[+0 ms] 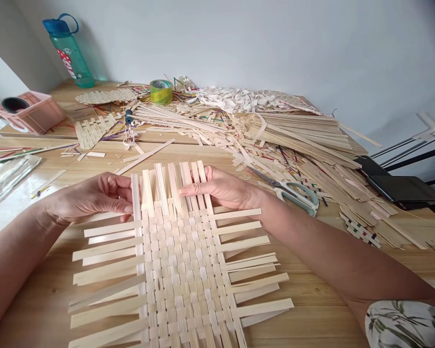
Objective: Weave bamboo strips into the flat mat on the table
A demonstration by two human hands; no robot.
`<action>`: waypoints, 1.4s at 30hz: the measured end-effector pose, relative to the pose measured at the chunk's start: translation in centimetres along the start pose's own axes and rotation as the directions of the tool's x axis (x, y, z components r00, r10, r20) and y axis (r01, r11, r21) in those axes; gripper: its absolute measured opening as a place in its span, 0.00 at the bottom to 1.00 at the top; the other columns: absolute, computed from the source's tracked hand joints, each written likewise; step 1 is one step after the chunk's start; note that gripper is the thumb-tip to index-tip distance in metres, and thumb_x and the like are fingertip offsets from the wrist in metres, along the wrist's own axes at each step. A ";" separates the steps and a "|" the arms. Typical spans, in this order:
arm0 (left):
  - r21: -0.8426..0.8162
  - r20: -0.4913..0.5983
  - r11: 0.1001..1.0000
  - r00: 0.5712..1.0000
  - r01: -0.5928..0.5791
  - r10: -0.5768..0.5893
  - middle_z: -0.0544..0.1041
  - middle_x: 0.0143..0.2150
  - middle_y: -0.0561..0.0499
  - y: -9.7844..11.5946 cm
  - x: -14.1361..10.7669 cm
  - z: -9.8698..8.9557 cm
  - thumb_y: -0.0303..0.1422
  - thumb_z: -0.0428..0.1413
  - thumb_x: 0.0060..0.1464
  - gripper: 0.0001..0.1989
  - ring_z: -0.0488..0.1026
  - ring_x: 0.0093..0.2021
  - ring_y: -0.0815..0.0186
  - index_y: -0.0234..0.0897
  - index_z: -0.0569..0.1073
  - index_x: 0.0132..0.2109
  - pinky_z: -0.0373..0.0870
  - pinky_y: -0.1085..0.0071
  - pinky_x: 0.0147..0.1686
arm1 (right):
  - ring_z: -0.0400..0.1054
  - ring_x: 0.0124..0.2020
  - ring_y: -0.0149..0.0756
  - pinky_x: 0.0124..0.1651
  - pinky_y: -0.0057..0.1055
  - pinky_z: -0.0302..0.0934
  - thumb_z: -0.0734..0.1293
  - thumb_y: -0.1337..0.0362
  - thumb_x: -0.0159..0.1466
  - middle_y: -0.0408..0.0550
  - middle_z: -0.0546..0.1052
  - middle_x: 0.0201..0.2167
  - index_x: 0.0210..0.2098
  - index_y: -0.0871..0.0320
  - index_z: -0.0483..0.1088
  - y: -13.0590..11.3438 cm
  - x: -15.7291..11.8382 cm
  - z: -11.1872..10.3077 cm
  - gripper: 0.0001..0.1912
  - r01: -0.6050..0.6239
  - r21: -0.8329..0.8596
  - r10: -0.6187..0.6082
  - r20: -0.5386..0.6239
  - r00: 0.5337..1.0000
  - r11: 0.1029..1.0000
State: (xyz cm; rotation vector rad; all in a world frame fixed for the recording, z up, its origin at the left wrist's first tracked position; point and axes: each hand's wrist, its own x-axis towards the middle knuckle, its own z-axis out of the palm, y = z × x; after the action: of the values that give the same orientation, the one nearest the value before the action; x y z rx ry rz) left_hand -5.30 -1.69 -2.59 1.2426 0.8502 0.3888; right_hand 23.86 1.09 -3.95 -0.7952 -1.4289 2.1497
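A woven mat of pale wood strips (181, 270) fills the middle of the view, its loose strip ends sticking out left, right and at the far end. My left hand (105, 195) pinches the far left corner, thumb in front and fingers partly behind the edge strip. Across the far end, my right hand (217, 186) lays its thumb over the upright strips, with its other fingers hidden behind them. Right of that wrist lie scissors (293, 193) with pale grey-green handles.
A bundle of long strips (304, 130) and scattered offcuts cover the table's back right. Behind stand a yellow-green tape roll (161, 92), a teal bottle (72, 58) and a pink crate (39, 113). Small woven pieces (96, 129) lie at the back left. Black objects (408, 188) sit at right.
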 end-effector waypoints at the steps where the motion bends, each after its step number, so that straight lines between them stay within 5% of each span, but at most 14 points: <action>1: -0.003 -0.004 1.000 1.000 0.002 -0.002 0.82 0.32 0.45 -0.1 0.1 0.1 0.29 0.67 0.51 0.10 0.75 0.27 0.68 0.34 0.82 0.42 0.74 0.75 0.28 | 0.73 0.34 0.29 0.42 0.28 0.68 0.76 0.66 0.55 0.43 0.79 0.32 0.33 0.61 0.77 0.0 0.0 0.1 0.07 -0.008 0.012 0.008 0.006 1.000 1.000; 11: -0.041 0.019 0.999 0.999 -0.035 0.036 0.83 0.33 0.47 -0.5 0.1 0.0 0.31 0.67 0.51 0.12 0.76 0.28 0.68 0.40 0.83 0.45 0.75 0.76 0.29 | 0.73 0.35 0.30 0.47 0.30 0.69 0.78 0.65 0.54 0.43 0.79 0.33 0.35 0.61 0.76 -0.3 -0.1 0.3 0.11 -0.037 0.078 0.038 -0.017 0.999 0.996; 24: -0.053 0.007 0.998 0.999 -0.043 0.043 0.83 0.31 0.46 -0.7 0.2 -0.5 0.30 0.68 0.50 0.13 0.76 0.28 0.68 0.34 0.81 0.44 0.75 0.76 0.29 | 0.74 0.42 0.31 0.52 0.31 0.67 0.76 0.65 0.56 0.43 0.80 0.37 0.37 0.58 0.77 -0.1 0.0 -0.2 0.10 0.001 0.030 -0.001 -0.018 1.000 1.000; 42: 0.020 -0.020 0.998 0.998 -0.054 0.054 0.81 0.30 0.48 0.0 -0.2 -0.1 0.31 0.67 0.51 0.08 0.74 0.26 0.69 0.36 0.81 0.40 0.73 0.75 0.29 | 0.69 0.33 0.26 0.42 0.24 0.67 0.77 0.68 0.55 0.40 0.76 0.31 0.30 0.59 0.74 -0.6 -0.1 0.0 0.08 0.034 0.041 -0.033 -0.032 0.999 0.999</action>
State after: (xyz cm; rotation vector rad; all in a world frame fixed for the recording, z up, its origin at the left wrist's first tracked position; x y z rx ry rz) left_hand -5.49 -1.75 -2.58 1.2838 0.8409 0.4379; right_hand 23.93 1.22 -3.37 -0.7813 -1.3682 2.1254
